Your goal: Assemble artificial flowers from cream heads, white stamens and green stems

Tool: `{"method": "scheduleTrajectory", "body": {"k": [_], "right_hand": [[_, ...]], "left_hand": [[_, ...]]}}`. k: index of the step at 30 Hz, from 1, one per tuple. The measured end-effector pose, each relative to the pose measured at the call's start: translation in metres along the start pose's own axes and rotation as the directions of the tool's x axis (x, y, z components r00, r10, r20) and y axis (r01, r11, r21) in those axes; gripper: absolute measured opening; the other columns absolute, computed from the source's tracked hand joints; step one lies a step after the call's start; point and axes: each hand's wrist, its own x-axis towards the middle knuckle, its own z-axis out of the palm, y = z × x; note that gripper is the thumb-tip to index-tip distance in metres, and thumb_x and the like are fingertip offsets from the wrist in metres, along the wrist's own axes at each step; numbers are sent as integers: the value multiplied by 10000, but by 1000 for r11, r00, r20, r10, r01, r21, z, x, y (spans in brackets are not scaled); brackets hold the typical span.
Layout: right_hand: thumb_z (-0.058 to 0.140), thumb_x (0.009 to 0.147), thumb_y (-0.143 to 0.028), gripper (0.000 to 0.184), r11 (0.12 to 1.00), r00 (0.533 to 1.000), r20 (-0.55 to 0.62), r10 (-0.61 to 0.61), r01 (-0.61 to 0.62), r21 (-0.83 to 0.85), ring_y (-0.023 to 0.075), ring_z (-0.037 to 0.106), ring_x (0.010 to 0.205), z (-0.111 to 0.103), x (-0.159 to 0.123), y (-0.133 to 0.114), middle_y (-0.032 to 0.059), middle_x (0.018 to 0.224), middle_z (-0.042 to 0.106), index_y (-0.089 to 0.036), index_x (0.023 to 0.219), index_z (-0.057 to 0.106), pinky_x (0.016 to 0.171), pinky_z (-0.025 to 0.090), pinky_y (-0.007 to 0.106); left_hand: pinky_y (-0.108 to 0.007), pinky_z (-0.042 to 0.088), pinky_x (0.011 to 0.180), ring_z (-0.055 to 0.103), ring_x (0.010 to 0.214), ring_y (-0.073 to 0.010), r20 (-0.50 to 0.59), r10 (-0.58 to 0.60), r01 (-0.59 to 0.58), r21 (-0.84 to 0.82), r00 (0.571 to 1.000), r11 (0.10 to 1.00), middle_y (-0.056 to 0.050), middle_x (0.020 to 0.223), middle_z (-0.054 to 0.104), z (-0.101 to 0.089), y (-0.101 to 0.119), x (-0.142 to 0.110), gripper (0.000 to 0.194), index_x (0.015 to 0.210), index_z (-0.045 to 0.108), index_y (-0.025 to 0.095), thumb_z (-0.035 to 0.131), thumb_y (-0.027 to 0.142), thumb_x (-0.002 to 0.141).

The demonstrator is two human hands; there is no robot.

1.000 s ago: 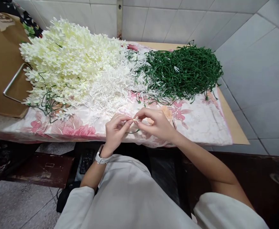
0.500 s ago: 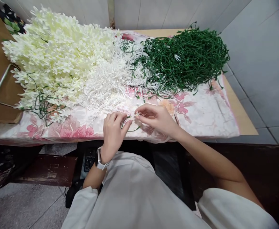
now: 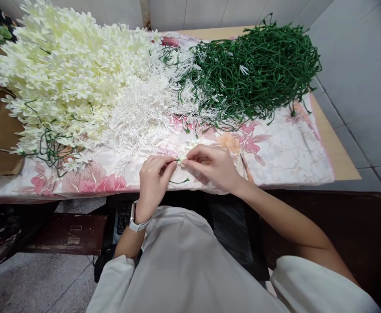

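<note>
My left hand (image 3: pixel 155 179) pinches a green plastic flower stem (image 3: pixel 181 181); one end shows at the fingertips and a branch curves out below the hand. My right hand (image 3: pixel 212 165) is closed at the fingertips on a small pale artificial flower (image 3: pixel 182 161), mostly hidden by the fingers. The two pinches meet, with the stem's tip against the flower. Just beyond my hands lies a heap of thin white stamen pieces (image 3: pixel 141 115). Cream-white artificial flowers (image 3: pixel 69 74) are piled to its left, and green stems (image 3: pixel 259 71) to its right.
A floral cloth (image 3: pixel 288 152) covers most of the wooden table (image 3: pixel 343 167). A cardboard box (image 3: pixel 1 152) with a metal handle stands at the left edge. Tangled green stems (image 3: pixel 51 145) lie near the front left. Tiled walls (image 3: pixel 363 87) rise behind and at right.
My hands have come together, bringing the flower from just right of the left fingertips to the stem's end. The view has shifted slightly.
</note>
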Motion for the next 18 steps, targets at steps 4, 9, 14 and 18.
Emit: {"method": "scheduleTrajectory", "body": {"k": [4,9,14,18], "right_hand": [[695,805,-158,57,985,990,5,-139,139,-100,92,590,609,-2,0,0,-9,695,677,-157,750,682,588,451,200],[691,811,-156,35,991,991,43,-130,132,-28,108,624,658,-4,1,2,17,750,709,-148,792,720,622,464,214],[637,840,-157,105,991,997,77,-18,8,131,130,670,710,-6,1,6,37,832,732,-152,869,737,653,503,231],[609,852,-151,136,989,995,98,12,-27,148,126,669,696,-5,1,6,41,841,733,-148,914,729,657,513,236]], "left_hand": [[-287,443,720,595,793,-161,3,-4,4,36,1000,999,-18,826,707,-1,1,0,117,891,708,207,615,277,879],[-270,456,727,605,806,-149,-11,6,-5,60,1000,998,-13,832,709,-2,3,0,102,895,708,199,625,254,875],[-256,459,722,604,806,-139,-10,13,-13,67,1000,998,-9,832,710,-1,2,0,95,898,709,196,632,246,871],[-253,460,721,605,803,-137,-16,16,-15,63,1000,998,-7,831,711,-1,2,-1,94,901,710,200,633,245,871]]}}
